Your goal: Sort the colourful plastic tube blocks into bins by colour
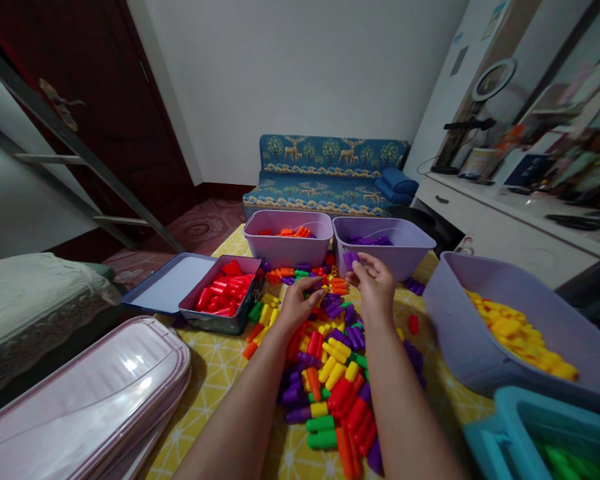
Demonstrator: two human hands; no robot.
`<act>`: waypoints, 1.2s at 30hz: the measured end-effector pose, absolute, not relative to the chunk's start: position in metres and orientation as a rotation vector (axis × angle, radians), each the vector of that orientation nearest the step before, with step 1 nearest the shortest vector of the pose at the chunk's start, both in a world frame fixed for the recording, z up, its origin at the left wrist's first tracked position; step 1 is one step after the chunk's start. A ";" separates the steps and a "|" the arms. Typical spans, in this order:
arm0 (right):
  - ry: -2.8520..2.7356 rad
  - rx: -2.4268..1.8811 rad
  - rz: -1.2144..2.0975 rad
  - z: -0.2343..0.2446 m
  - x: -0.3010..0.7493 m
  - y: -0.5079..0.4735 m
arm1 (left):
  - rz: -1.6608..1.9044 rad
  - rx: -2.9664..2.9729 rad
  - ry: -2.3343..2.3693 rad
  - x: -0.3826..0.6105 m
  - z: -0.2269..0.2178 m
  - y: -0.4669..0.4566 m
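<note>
A purple plastic piece [351,260] is pinched between the thumb and fingers of my right hand [377,287], raised at the front of the right-hand lilac bin [405,257]. My left hand [297,303] hovers low over the far part of a mixed pile of plastic pieces [336,360], its thumb and fingers apart with nothing clearly held. Red, yellow, green, orange and purple short rounded pieces make up the pile, spread between and beneath my forearms. Purple pieces lie inside the right-hand lilac bin; orange ones are in the left-hand lilac bin [287,247].
Red pieces fill a hinged box [215,321] on the left, its lid [173,283] folded back. Pink lids [90,393] are stacked nearer. To the right stand a large lilac bin [455,320] of yellow pieces and a teal bin [510,413] with green ones. A patterned sofa [325,170] is behind.
</note>
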State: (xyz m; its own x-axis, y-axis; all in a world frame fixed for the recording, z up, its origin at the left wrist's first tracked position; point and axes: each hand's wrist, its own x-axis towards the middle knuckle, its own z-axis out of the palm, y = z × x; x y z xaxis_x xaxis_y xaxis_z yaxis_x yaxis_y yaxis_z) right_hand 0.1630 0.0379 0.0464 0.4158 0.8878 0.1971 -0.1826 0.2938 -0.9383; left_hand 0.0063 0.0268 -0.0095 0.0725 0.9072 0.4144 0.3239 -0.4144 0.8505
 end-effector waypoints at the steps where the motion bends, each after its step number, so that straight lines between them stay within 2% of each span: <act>1: -0.775 -0.950 0.850 0.051 0.163 0.046 | 1.362 1.836 1.231 0.005 -0.010 0.028; 6: -0.664 -0.679 0.877 0.064 0.160 0.072 | 1.344 1.928 1.256 0.002 -0.012 0.031; 9: -0.722 -0.716 0.905 0.054 0.155 0.063 | 1.329 1.930 1.274 0.003 -0.012 0.031; 13: -0.928 -1.053 0.741 0.031 0.156 0.040 | 1.342 1.973 1.346 0.004 -0.012 0.029; 16: -1.258 -1.375 0.446 0.015 0.164 0.032 | 1.375 1.991 1.583 0.002 -0.012 0.027; 18: -1.406 -1.544 0.368 0.007 0.170 0.033 | 1.333 1.969 1.764 0.000 -0.011 0.026; 21: -1.506 -1.658 0.474 -0.006 0.171 0.037 | 1.161 1.885 1.905 -0.001 -0.009 0.023; 24: -1.574 -1.563 0.641 -0.017 0.164 0.040 | 1.060 1.902 1.843 0.001 -0.008 0.023; 29: -1.596 -1.344 0.805 -0.020 0.154 0.039 | 1.113 2.026 1.555 0.005 -0.013 0.027; 36: -1.694 -1.311 0.789 -0.013 0.155 0.034 | 1.248 1.938 1.399 0.004 -0.024 0.031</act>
